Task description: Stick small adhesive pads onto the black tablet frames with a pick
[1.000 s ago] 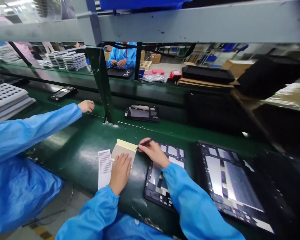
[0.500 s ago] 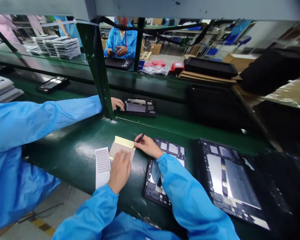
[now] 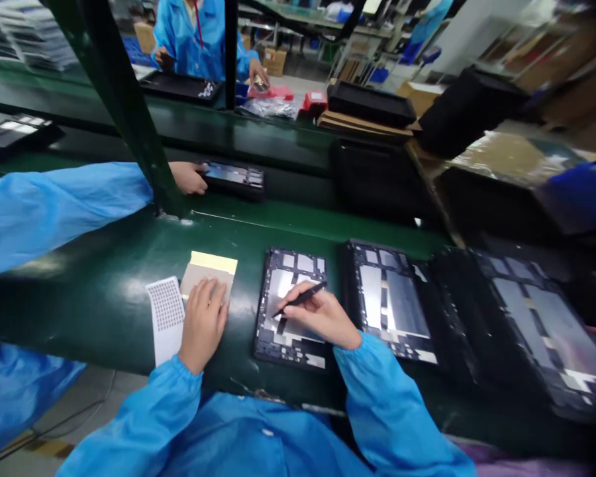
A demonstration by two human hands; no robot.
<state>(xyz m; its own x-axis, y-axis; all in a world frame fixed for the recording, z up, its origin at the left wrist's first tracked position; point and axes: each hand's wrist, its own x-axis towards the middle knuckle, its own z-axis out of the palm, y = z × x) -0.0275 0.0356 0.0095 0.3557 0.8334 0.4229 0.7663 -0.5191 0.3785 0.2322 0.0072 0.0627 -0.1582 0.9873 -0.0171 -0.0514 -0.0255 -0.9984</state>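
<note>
Green counter ran across the view; beyond the left fingers, well apart, a co-worker's hand was at the left end of a far unit. Left hand: fingers extended and nearly together, resting flat on a tan pad with a yellow edge, not gripping. Label sheet lay just left of those fingers. Right hand: thumb and fingers pinched on a slim black tool, no gap left, nothing else held. Tool slanted, point past the fingertips to the left, over the tablet-like unit; couldn't tell if the point touched. That unit lay flat beneath the right fingers, second unit to their right

Handling, my read: tool looked light and stiff, maybe a bit slick; mid-shaft, where the fingers had it, seemed the right hold, point kept free. Tablet-like unit looked rigid and thin, shiny panels probably slippery and easy to scratch; best taken by the dark rim on opposite long sides, off the small parts. Pad looked light, papery, easy to bend; flat fingers suited it, or a lift by the yellow edge ahead of the fingertips
</note>
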